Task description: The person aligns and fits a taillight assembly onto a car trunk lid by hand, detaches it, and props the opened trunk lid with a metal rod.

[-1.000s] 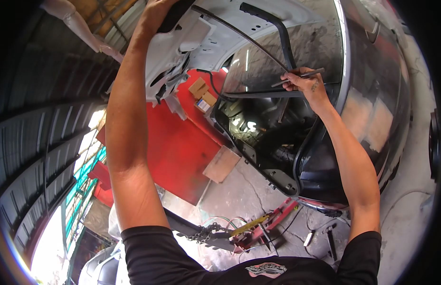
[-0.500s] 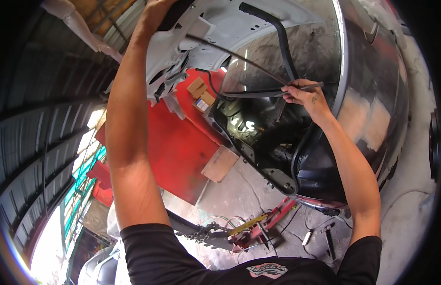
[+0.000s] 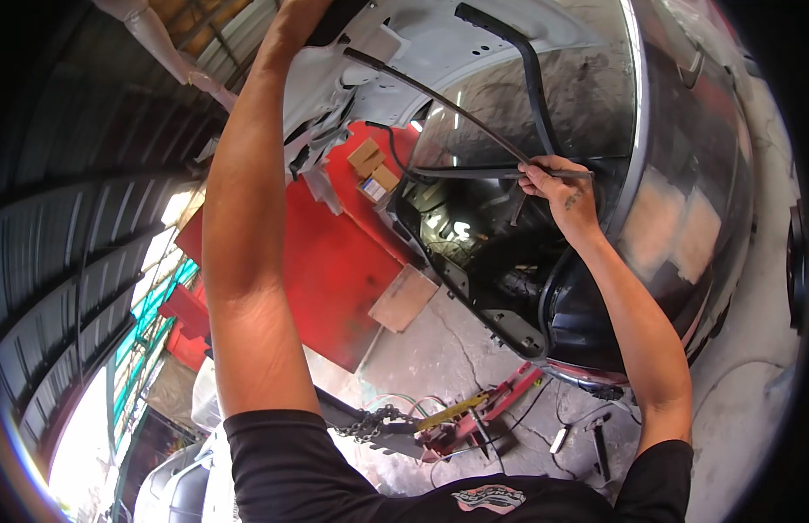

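Note:
My right hand (image 3: pixel 559 190) is closed around a long dark metal rod (image 3: pixel 456 109) near its lower end. The rod slopes up to the left, its thicker tip lying against or close to the white inner panel of the raised car lid (image 3: pixel 426 44); I cannot tell whether it touches. A short bar hangs below my grip, and a stub shows to the right of it. My left hand (image 3: pixel 301 13) reaches up beside the dark edge of the lid, its fingers cut off by the top of the frame. Behind my right hand is the open rear compartment (image 3: pixel 456 279) of the car.
Black car bodywork with bare sanded patches (image 3: pixel 653 222) stands on the right. A red panel (image 3: pixel 308 270) and cardboard boxes (image 3: pixel 369 166) are to the left. Below, a red and yellow jack-like tool (image 3: pixel 483 410), a chain (image 3: pixel 369 423) and a hammer (image 3: pixel 601 444) lie on the concrete floor.
The rod's upper tip shows more fully against the lid panel, and my right hand has turned and lowered slightly. The whole view has shifted a little. My left hand stays up at the lid.

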Motion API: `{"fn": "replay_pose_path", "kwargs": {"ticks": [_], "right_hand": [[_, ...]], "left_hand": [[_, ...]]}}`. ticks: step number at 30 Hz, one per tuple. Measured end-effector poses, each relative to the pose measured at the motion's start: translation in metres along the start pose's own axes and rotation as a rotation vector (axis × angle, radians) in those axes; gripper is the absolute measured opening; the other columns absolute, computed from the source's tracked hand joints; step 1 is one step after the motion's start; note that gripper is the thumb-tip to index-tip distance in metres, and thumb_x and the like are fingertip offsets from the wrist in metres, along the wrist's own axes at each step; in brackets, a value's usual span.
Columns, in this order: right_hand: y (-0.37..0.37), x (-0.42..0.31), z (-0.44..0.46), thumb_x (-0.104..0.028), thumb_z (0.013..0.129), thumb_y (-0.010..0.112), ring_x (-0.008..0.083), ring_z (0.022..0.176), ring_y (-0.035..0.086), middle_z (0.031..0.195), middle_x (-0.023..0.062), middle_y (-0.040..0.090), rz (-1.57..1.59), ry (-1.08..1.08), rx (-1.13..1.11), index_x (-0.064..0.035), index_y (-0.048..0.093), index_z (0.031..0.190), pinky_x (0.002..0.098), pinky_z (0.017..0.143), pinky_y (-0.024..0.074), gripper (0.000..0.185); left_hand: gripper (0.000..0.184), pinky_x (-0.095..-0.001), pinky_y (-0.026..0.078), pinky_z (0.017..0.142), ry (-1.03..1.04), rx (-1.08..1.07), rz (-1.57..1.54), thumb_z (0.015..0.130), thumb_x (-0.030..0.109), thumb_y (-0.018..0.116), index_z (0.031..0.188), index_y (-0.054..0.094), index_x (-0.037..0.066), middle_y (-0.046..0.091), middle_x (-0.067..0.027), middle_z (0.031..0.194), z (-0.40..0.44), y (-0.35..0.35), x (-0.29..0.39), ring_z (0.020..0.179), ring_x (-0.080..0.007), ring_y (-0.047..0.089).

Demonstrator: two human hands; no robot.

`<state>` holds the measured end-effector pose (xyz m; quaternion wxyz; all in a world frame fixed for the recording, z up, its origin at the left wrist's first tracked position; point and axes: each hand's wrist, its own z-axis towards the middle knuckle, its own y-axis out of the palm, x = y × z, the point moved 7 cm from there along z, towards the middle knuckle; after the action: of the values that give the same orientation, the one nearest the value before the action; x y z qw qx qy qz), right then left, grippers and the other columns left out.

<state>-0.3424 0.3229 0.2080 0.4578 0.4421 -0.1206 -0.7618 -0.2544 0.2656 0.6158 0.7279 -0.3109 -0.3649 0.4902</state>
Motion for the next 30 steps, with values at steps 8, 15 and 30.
{"fn": "replay_pose_path", "kwargs": {"ticks": [8,15,30], "right_hand": [[-0.001,0.004,0.003,-0.01,0.096,0.07,0.0141,0.079,0.07,0.089,0.01,0.073,0.033,0.022,0.023,0.0089,0.073,0.106,0.0261,0.075,0.0582,0.021],[0.002,0.003,0.002,-0.01,0.097,0.07,0.0145,0.081,0.071,0.089,0.0097,0.073,0.017,-0.009,0.034,0.0086,0.073,0.106,0.0261,0.077,0.0583,0.022],[0.02,-0.029,-0.022,-0.005,0.096,0.067,0.0231,0.099,0.073,0.106,0.0146,0.072,-0.613,-0.611,0.146,0.0032,0.07,0.115,0.0293,0.084,0.0551,0.021]], "left_hand": [[0.031,-0.0267,0.048,0.058,0.103,0.03,0.082,0.096,0.034,0.07,0.104,0.076,0.005,0.071,-0.0025,0.082,0.009,-0.005,-0.002,0.066,-0.0104,0.062],[0.029,-0.026,0.047,0.059,0.074,0.018,0.025,0.096,0.033,0.07,0.103,0.076,0.006,0.071,-0.0014,0.082,0.012,-0.005,-0.006,0.067,-0.009,0.061],[0.033,-0.0257,0.047,0.062,0.081,0.049,0.104,0.096,0.036,0.071,0.105,0.077,0.005,0.072,-0.0022,0.085,0.01,-0.006,-0.004,0.07,-0.0092,0.062]]}}
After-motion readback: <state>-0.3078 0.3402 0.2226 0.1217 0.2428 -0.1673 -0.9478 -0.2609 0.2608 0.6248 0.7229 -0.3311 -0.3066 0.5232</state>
